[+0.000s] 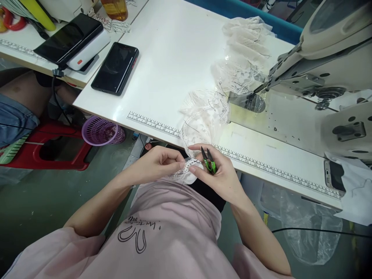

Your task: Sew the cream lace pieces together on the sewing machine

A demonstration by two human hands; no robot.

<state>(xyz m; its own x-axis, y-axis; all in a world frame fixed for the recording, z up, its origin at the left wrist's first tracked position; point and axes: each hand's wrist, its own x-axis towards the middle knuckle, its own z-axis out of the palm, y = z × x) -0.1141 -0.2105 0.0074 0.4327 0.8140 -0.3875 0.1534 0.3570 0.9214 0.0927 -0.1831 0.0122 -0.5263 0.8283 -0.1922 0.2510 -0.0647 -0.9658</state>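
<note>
Between both hands, just off the table's front edge, is the near end of a white lace strip [200, 133] with dark loose threads on it. My left hand [158, 164] pinches the lace edge between thumb and fingertips. My right hand [219, 176] also grips the lace, its thumb pressed on top. Thread snips [213, 166] with green handles and dark blades are tucked in the right palm, blades apart and pointing up and away. From my hands the strip runs over the table to the sewing machine [325, 77], with more gathered lace [245, 50] behind the needle area.
A black phone [115, 69] lies on the table [162, 50] at the left; another phone [334, 176] is at the right edge beside white cloth [359, 190]. Beyond the left edge are a purple basket [100, 131], a red stool [64, 149] and another person's leg [20, 104].
</note>
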